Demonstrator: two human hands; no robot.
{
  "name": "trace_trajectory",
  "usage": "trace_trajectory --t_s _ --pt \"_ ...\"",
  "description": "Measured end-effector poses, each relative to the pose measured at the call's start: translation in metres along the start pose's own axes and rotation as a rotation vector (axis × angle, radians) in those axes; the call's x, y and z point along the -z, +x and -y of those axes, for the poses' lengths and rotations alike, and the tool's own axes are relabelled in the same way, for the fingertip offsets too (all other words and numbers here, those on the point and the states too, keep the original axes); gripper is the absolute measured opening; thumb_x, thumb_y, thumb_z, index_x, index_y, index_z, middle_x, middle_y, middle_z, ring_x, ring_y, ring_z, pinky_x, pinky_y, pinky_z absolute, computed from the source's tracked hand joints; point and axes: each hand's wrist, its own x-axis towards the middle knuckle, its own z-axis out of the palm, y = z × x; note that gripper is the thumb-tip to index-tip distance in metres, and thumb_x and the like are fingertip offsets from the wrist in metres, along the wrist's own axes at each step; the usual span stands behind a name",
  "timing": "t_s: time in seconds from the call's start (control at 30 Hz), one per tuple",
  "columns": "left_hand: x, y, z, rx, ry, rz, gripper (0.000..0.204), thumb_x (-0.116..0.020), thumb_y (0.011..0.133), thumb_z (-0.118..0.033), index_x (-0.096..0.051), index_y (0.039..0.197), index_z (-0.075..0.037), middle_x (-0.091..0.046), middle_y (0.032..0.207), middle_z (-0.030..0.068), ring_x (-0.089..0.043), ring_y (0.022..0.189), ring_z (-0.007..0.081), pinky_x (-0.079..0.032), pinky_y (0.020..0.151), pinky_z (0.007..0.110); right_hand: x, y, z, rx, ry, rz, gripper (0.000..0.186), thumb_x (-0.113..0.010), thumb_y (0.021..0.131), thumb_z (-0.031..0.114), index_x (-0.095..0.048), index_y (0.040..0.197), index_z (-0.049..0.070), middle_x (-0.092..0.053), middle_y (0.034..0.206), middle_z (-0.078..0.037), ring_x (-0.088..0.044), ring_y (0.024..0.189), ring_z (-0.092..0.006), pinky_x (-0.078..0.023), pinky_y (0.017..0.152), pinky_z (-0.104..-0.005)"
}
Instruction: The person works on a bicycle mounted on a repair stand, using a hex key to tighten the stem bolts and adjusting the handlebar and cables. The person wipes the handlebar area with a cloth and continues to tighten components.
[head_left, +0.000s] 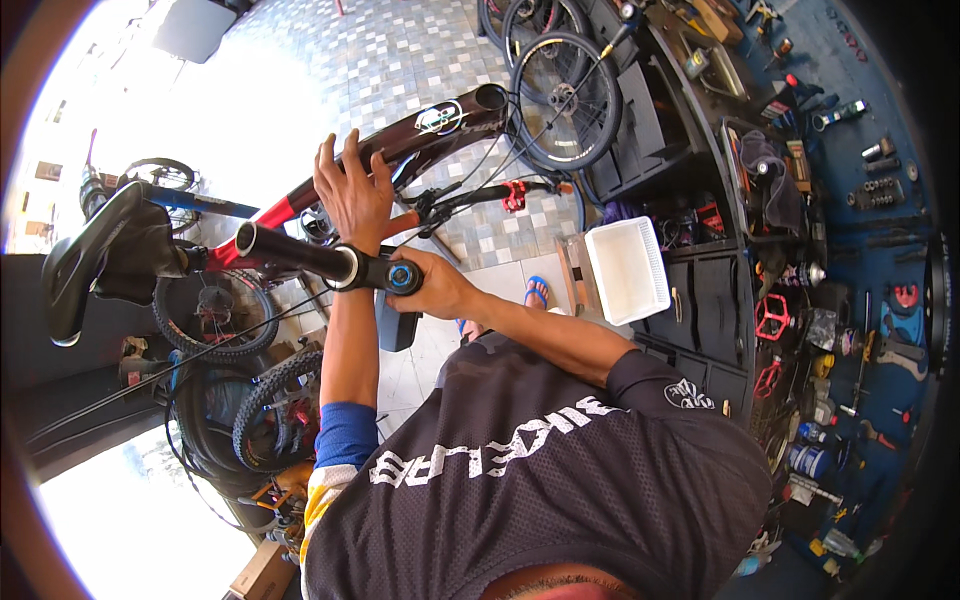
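Note:
A red and black bike frame [420, 140] slants across the view, with a black saddle [88, 262] at its left end and cables hanging from the head tube. My left hand [352, 195] rests over the top tube, fingers stretched apart. Below it lies a black suspension fork [315, 260] with an open steerer tube and a blue top cap [400, 276] on the crown. My right hand [435, 285] is wrapped round that crown. A dark boxy piece [398, 330] sits just under it, partly hidden. Handlebars [480, 200] with red fittings hang beside the frame.
A white plastic bin [625, 270] stands right of me beside black cabinets [700, 320]. A tool-covered bench or board [870, 240] lines the right side. Other bikes and wheels [560, 100] stand behind; spare tyres [265, 430] are at lower left. Tiled floor shows below.

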Motion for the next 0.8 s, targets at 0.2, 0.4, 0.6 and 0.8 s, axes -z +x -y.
trace_trajectory --t_s 0.2,0.4,0.6,0.8 --pt "0.027 -0.097 0.031 0.017 -0.487 0.436 0.054 -0.059 0.098 -0.001 -0.051 0.152 -0.007 -0.061 0.139 0.0239 -0.045 0.144 0.0428 -0.04 0.118 0.058 -0.007 -0.02 0.003 -0.042 -0.037 -0.064 0.037 -0.084 0.073 0.014 -0.062 0.102 0.006 -0.066 0.088 -0.005 -0.063 0.083 -0.0182 -0.051 0.078 -0.0363" --pt "0.094 -0.157 0.046 1.267 -2.145 0.235 0.073 -0.047 0.107 -0.054 -0.049 0.149 0.005 -0.061 0.143 0.0221 -0.054 0.138 0.0393 -0.041 0.118 0.052 -0.008 -0.029 -0.004 -0.125 -0.015 -0.056 0.043 -0.084 0.074 0.013 -0.06 0.11 0.007 -0.066 0.093 -0.006 -0.063 0.088 -0.0176 -0.052 0.082 -0.0361" --pt "0.094 -0.127 0.017 1.435 -2.102 0.11 0.072 -0.04 0.104 -0.063 -0.063 0.121 0.003 -0.068 0.102 0.017 -0.065 0.105 0.036 -0.048 0.107 0.051 -0.014 -0.032 -0.029 -0.075 -0.077 0.218 0.064 -0.087 0.077 0.018 -0.054 0.131 0.008 -0.067 0.114 -0.011 -0.064 0.102 -0.0201 -0.051 0.095 -0.0385" --pt "0.126 -0.18 0.005 1.647 -1.966 0.096 0.072 -0.037 0.104 -0.072 -0.062 0.106 -0.005 -0.059 0.083 0.01 -0.056 0.077 0.0242 -0.049 0.084 0.045 0.086 -0.02 -0.123 -0.541 0.401 0.262 0.04 -0.067 0.103 0.038 -0.069 0.127 0.007 -0.076 0.113 -0.01 -0.07 0.107 -0.0199 -0.056 0.095 -0.0366"
